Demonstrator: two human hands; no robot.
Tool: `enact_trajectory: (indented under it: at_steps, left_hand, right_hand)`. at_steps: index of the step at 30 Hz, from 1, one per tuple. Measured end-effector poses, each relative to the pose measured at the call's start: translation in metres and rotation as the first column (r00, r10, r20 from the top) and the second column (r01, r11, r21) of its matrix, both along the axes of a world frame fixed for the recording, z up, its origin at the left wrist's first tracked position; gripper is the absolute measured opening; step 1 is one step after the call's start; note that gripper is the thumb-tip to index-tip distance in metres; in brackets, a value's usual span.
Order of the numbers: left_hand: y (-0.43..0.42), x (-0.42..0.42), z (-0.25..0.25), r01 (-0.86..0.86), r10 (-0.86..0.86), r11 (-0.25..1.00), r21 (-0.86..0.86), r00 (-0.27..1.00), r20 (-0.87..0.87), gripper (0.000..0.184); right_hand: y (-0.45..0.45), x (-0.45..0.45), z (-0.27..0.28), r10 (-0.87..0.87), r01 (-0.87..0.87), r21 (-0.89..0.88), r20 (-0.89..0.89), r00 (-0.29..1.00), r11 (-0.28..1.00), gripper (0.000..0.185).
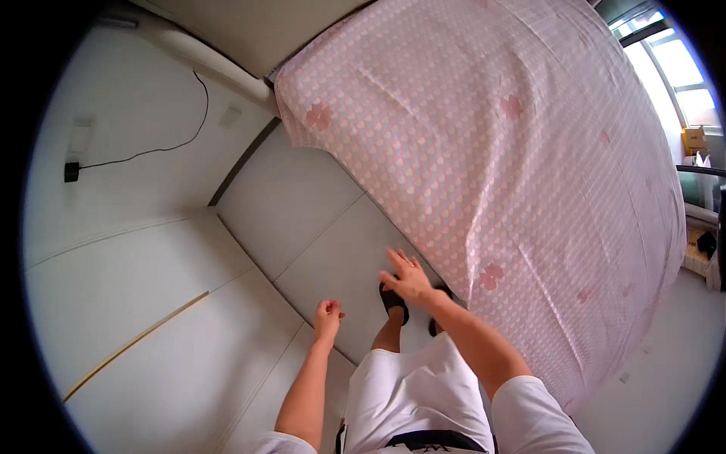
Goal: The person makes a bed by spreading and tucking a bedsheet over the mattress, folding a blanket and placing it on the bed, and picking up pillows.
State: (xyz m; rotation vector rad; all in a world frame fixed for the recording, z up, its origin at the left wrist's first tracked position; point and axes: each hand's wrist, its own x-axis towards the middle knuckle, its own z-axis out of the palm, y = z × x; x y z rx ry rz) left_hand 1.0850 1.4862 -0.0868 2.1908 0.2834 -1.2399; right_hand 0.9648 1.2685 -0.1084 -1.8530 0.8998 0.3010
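My left hand (328,321) hangs over the floor near the white cabinet side, its fingers curled in with nothing showing in them. My right hand (409,280) is stretched out in front of me, fingers spread and slightly blurred, holding nothing. It is nearest to the side of a bed covered with a pink patterned sheet (446,129), apparently apart from it. The sheet has dots, darker pink flowers and several long wrinkles. Below my right hand, a dark slipper (392,296) is on one foot; the other slipper is partly hidden by my forearm.
Grey tiled floor (325,234) runs between the bed and a white panelled surface (174,303) with a yellow strip (136,344). A black plug (72,172) with a cable is on the left wall. A headboard (280,30) stands at the bed's far end; a window (684,72) is at right.
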Motion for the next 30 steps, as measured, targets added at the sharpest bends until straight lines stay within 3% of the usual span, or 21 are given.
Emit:
enact_trajectory:
  at_steps: [2,3,4,5,6,7,8,9,10,12,13,15,16,19,21,23,25,28,30]
  left_hand:
    - [-0.005,0.022,0.005,-0.005,0.005,1.000,0.004,1.000,-0.016,0.018]
    - [-0.006,0.033,0.003,-0.016,0.016,1.000,-0.013,1.000,-0.016,0.018]
    - [-0.008,0.044,0.003,-0.029,0.029,0.999,-0.028,1.000,-0.011,0.018]
    - [-0.014,0.054,0.006,-0.029,0.029,0.999,-0.021,1.000,0.002,0.018]
    - [-0.028,0.064,0.010,-0.031,0.031,0.999,-0.041,0.999,0.012,0.019]
    - [-0.041,0.076,0.014,-0.030,0.032,0.998,-0.063,0.999,0.024,0.021]
    - [-0.052,0.089,0.016,-0.028,0.030,0.998,-0.061,0.998,0.046,0.021]
    - [-0.065,0.101,0.018,-0.014,0.018,0.997,-0.070,0.998,0.062,0.022]
    - [-0.081,0.113,0.016,-0.003,0.009,0.997,-0.083,0.997,0.079,0.022]
    - [-0.113,0.138,0.011,0.023,-0.010,0.993,-0.114,0.993,0.115,0.023]
    - [-0.125,0.154,0.008,0.061,-0.044,0.989,-0.137,0.991,0.129,0.024]
    - [-0.155,0.188,-0.012,0.219,-0.195,0.975,-0.039,0.927,0.319,0.029]
    - [-0.176,0.208,-0.014,0.272,-0.245,0.962,-0.007,0.877,0.414,0.031]
    - [-0.236,0.261,-0.013,0.422,-0.364,0.901,0.101,0.609,0.705,0.039]
    - [-0.279,0.292,0.002,0.397,-0.332,0.915,0.067,0.652,0.682,0.037]
    - [-0.300,0.328,-0.017,0.464,-0.388,0.877,0.126,0.526,0.757,0.032]
    - [-0.330,0.352,-0.013,0.491,-0.414,0.863,0.117,0.556,0.721,0.031]
    - [-0.355,0.386,-0.035,0.564,-0.543,0.768,0.305,0.320,0.776,0.040]
    - [-0.366,0.397,-0.044,0.559,-0.589,0.751,0.352,0.325,0.740,0.046]
  right_hand:
    - [-0.001,0.025,0.014,0.073,-0.012,-0.257,0.232,0.970,0.966,0.057]
    - [-0.013,0.029,0.005,-0.007,0.122,-0.323,0.334,0.942,0.938,0.058]
    - [-0.030,0.033,0.009,-0.237,0.288,-0.166,0.270,0.933,0.943,0.055]
    - [-0.047,0.029,0.010,-0.368,0.465,-0.208,0.379,0.849,0.860,0.052]
    - [-0.070,0.019,-0.008,-0.322,0.439,-0.477,0.309,0.895,0.761,0.054]
    - [-0.097,0.013,0.017,-0.432,0.497,-0.310,0.257,0.864,0.810,0.055]
    - [-0.112,-0.004,-0.011,-0.319,0.415,-0.604,0.265,0.910,0.681,0.061]
    - [-0.126,-0.010,-0.005,-0.383,0.363,-0.542,0.082,0.920,0.758,0.070]
    - [-0.132,-0.007,-0.004,-0.378,0.371,-0.535,0.103,0.920,0.759,0.070]
    - [-0.137,-0.001,-0.006,-0.268,0.105,-0.429,-0.338,0.902,0.897,0.079]
    - [-0.135,0.006,-0.005,-0.272,0.119,-0.412,-0.335,0.902,0.903,0.079]
    - [-0.132,0.026,0.003,-0.057,-0.046,-0.318,-0.306,0.950,0.947,0.082]
    - [-0.131,0.036,0.003,-0.059,-0.041,-0.315,-0.302,0.951,0.948,0.082]
    - [-0.126,0.052,-0.005,-0.104,0.023,-0.301,-0.256,0.961,0.953,0.081]
    - [-0.127,0.056,-0.001,-0.120,0.044,-0.297,-0.243,0.963,0.954,0.081]
    - [-0.127,0.054,-0.002,-0.137,0.059,-0.304,-0.243,0.960,0.951,0.080]
    - [-0.129,0.049,-0.004,-0.090,0.009,-0.323,-0.236,0.968,0.946,0.081]
    - [-0.129,0.053,0.001,-0.131,0.053,-0.313,-0.233,0.964,0.948,0.083]
    - [-0.125,0.058,0.007,-0.175,0.096,-0.301,-0.248,0.953,0.949,0.083]
